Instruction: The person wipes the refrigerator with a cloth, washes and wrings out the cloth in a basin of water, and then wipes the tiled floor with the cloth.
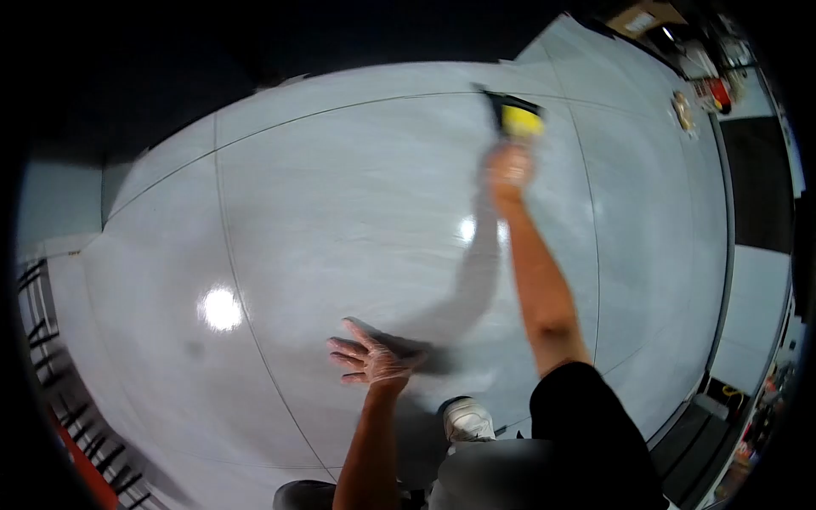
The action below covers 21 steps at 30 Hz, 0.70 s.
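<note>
Stretched far forward over the pale tiled floor [365,212], my right hand [510,168] is closed around a black and yellow hand tool [522,121] with a wide dark head. Motion blurs the tool, and its exact kind does not show; whether its head touches the floor I cannot tell. My left hand [378,361], in a clear thin glove, has its fingers spread and holds nothing. It is close over the floor near my shoe, and contact with the tiles is unclear. A clear glove also seems to cover my blurred right hand.
My white shoe [467,420] is on the floor between my arms. Dark furniture lines the far edge. A small packaged item [683,113] lies at the far right, near a cardboard box [643,17] and assorted goods. A black rack [81,416] stands at the left.
</note>
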Tool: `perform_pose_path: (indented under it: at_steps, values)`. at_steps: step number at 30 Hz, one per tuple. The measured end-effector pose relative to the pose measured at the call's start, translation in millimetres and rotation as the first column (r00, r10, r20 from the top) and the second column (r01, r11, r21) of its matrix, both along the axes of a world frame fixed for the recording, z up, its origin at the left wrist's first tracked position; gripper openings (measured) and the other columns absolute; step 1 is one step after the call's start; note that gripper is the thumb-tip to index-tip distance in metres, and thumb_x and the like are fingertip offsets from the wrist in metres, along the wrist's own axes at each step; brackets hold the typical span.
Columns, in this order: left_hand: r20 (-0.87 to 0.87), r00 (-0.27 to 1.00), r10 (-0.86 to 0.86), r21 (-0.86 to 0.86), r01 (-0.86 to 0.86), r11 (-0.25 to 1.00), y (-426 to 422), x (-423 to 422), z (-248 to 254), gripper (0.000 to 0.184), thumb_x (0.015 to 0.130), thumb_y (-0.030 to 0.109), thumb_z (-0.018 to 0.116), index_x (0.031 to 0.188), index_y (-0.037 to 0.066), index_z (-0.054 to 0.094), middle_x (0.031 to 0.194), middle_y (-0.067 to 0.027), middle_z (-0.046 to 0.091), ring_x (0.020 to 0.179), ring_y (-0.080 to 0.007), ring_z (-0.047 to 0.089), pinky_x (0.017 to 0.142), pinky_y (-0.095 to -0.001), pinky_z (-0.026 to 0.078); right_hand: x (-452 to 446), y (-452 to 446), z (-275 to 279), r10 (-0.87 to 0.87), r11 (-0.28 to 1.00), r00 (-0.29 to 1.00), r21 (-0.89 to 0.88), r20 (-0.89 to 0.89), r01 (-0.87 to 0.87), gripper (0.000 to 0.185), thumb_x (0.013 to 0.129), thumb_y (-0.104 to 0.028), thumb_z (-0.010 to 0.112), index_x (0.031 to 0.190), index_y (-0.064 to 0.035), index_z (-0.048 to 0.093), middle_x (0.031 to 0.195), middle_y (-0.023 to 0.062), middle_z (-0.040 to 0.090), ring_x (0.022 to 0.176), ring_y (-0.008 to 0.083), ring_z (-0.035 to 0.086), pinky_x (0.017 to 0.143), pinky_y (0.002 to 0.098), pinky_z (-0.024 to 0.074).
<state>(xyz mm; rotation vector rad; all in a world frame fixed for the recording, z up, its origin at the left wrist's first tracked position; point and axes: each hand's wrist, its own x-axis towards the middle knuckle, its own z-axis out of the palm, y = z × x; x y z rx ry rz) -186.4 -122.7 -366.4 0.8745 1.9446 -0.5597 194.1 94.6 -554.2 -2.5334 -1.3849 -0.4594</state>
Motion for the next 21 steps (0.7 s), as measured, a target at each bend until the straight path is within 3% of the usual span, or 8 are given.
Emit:
perform_pose_path:
  at_steps: [4,6,8,10,12,14,19,21]
  values:
    - [-0.076,0.997,-0.018,0.051,0.022,0.998,-11.4,3.4,-10.1,0.168,0.054,0.054,0.098,0.157,0.024,-0.031,0.162,-0.0293,-0.030,0.152,-0.0490,-0.022,0.115,-0.0747,0.001,-253.9,11.8,28.0,0.382,0.903,0.875,0.320,-0.297,-0.286,0.023,0.099,-0.016,0.050,0.112,-0.0019,0.062,0.111,0.0159,0.062,0.103,0.0279,0.060,0.095,0.0413,0.0459]
    - [-0.122,0.992,-0.013,0.120,0.028,0.992,-27.0,-0.1,-32.3,0.156,0.065,0.053,0.093,0.158,0.022,-0.028,0.162,-0.0300,-0.029,0.153,-0.0498,-0.019,0.116,-0.0745,0.005,-372.0,-27.5,12.0,0.679,0.636,0.694,0.663,-0.238,-0.395,0.030,0.099,-0.013,0.046,0.121,0.0009,0.060,0.130,0.0201,0.061,0.123,0.0306,0.058,0.110,0.0440,0.0425]
    - [-0.351,0.920,-0.171,0.200,0.253,0.947,-55.6,-16.8,-86.0,0.136,0.075,0.059,0.078,0.160,0.023,-0.021,0.165,-0.0275,-0.022,0.154,-0.0480,-0.012,0.116,-0.0736,0.009,-446.6,-60.1,22.8,0.794,0.561,0.394,0.306,-0.464,-0.769,0.042,0.105,-0.028,0.044,0.139,-0.0032,0.053,0.151,0.0210,0.047,0.139,0.0345,0.046,0.118,0.0432,0.0347]
    - [-0.591,0.723,-0.358,0.146,0.532,0.834,-69.3,-30.2,-111.4,0.117,0.085,0.065,0.062,0.162,0.023,-0.014,0.167,-0.0250,-0.015,0.155,-0.0463,-0.006,0.116,-0.0727,0.013,-445.6,-102.3,72.1,0.719,0.576,0.204,0.404,-0.665,-0.710,0.042,0.105,-0.028,0.045,0.134,0.0024,0.052,0.149,0.0201,0.049,0.139,0.0349,0.045,0.118,0.0378,0.0352]
    - [-0.352,0.888,-0.296,-0.047,0.299,0.953,-39.9,-14.2,-72.5,0.093,0.098,0.063,0.048,0.166,0.024,-0.004,0.171,-0.0203,-0.003,0.157,-0.0425,0.004,0.117,-0.0711,0.020,-384.6,-101.7,74.1,0.651,0.638,0.341,0.245,-0.678,-0.730,0.039,0.105,-0.025,0.045,0.132,0.0029,0.054,0.137,0.0191,0.055,0.129,0.0324,0.053,0.109,0.0385,0.0440]
    - [-0.261,0.940,-0.219,0.037,0.236,0.971,-20.8,1.3,-30.1,0.130,0.077,0.058,0.076,0.162,0.026,-0.017,0.167,-0.0259,-0.017,0.154,-0.0501,-0.007,0.114,-0.0741,0.021,-279.8,-118.8,88.1,0.661,0.658,0.702,-0.243,-0.265,-0.713,0.042,0.103,-0.014,0.043,0.135,0.0115,0.053,0.146,0.0252,0.053,0.136,0.0322,0.052,0.113,0.0427,0.0446]
    - [-0.205,0.974,-0.098,0.074,0.115,0.991,-13.9,11.6,-23.1,0.165,0.056,0.057,0.097,0.157,0.026,-0.030,0.165,-0.0272,-0.024,0.154,-0.0474,-0.018,0.117,-0.0719,0.014,11.7,-201.3,106.7,0.228,0.962,0.962,-0.121,-0.148,-0.247,0.032,0.095,-0.012,0.053,0.123,0.0000,0.063,0.117,0.0190,0.065,0.108,0.0313,0.062,0.091,0.0422,0.0519]
    - [-0.179,0.977,-0.116,0.070,0.131,0.989,-14.0,5.4,-20.8,0.164,0.057,0.062,0.095,0.157,0.026,-0.031,0.165,-0.0279,-0.024,0.154,-0.0477,-0.018,0.117,-0.0722,0.013,93.4,-265.6,135.8,0.009,0.894,0.995,-0.444,-0.100,-0.053,0.027,0.092,-0.014,0.060,0.116,-0.0032,0.067,0.109,0.0175,0.067,0.104,0.0332,0.064,0.088,0.0433,0.0523]
